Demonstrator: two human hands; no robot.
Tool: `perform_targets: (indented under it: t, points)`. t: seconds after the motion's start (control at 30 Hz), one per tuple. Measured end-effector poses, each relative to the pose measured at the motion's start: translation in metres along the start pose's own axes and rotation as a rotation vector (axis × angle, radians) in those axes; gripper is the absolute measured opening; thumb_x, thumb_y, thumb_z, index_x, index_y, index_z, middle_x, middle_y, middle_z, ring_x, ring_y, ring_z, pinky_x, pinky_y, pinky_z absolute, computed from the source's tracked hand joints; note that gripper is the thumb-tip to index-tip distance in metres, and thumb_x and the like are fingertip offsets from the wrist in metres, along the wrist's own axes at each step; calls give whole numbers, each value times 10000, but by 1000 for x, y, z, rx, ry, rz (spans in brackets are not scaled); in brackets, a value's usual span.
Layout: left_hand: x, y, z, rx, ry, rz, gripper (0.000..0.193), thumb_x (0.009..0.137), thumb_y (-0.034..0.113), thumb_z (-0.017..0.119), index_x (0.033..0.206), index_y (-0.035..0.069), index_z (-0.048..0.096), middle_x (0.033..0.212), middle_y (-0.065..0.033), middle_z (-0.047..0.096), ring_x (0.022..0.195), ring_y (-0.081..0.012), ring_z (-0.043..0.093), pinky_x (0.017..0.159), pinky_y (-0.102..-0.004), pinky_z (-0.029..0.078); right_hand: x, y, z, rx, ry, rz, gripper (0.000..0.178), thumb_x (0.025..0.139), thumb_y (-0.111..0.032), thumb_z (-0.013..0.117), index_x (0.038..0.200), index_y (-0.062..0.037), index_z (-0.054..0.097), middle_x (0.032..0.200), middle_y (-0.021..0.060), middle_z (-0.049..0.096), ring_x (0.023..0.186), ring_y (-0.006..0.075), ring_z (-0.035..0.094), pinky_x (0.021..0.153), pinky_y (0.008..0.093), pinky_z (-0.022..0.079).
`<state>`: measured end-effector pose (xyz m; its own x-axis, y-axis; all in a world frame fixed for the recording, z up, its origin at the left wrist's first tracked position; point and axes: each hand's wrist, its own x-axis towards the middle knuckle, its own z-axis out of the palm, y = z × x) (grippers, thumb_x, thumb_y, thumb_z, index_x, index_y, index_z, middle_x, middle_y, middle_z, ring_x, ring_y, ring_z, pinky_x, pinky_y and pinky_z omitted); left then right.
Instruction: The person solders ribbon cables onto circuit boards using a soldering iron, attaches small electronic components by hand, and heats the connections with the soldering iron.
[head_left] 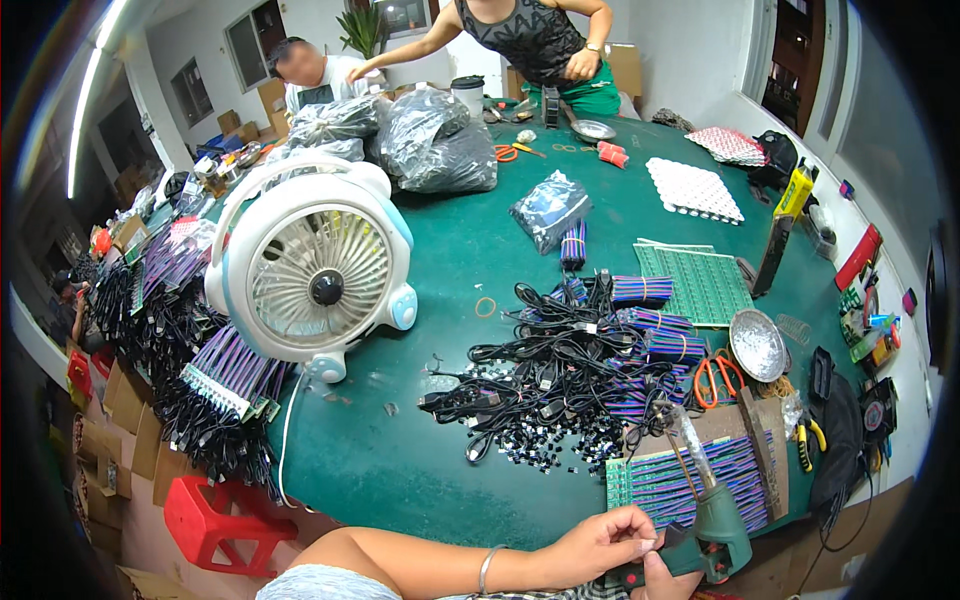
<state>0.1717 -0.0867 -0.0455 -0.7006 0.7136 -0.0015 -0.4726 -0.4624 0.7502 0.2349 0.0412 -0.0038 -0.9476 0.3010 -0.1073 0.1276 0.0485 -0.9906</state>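
- At lower edge of green surface: left hand and right hand both clenched on green glue gun.
- Long axis tilted, nozzle up-left toward ribbon-cable board, just beyond.

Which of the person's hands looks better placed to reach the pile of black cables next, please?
Probably the left hand: its fingers only touch the green glue gun and it sits on the side of the black cables, while the right hand grips the gun's handle.
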Motion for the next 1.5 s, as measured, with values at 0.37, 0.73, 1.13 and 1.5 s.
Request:
perform_targets:
  t: [0.37,0.73,1.13,1.5]
  points:
    - [-9,9,5,402,39,74,105,910,85,563,1001,33,562,945,-30,574,883,-128,562,786,-267,467,-6,-11,1,226,4,78,103,852,8,590,937,65,582,912,55,594,781,114,558,679,242,459]
    - [-16,40,-6,742,91,174,134,795,56,692,899,45,608,837,-74,618,766,-211,611,663,-286,491,-4,2,-4,266,-190,268,166,846,-21,574,1012,-26,566,928,45,587,817,129,569,749,271,464]
    - [-9,37,-7,888,57,242,159,765,58,733,839,45,593,812,-76,628,726,-181,603,629,-294,482,6,12,0,453,-176,196,113,882,-68,604,979,-21,568,834,14,588,709,56,557,589,178,436]
    - [-9,56,-2,1438,-70,586,259,616,69,751,852,104,649,833,-12,651,701,-183,622,578,-310,485,3,19,-1,408,-174,207,92,865,-49,600,947,-16,573,850,23,590,712,93,590,599,212,481]
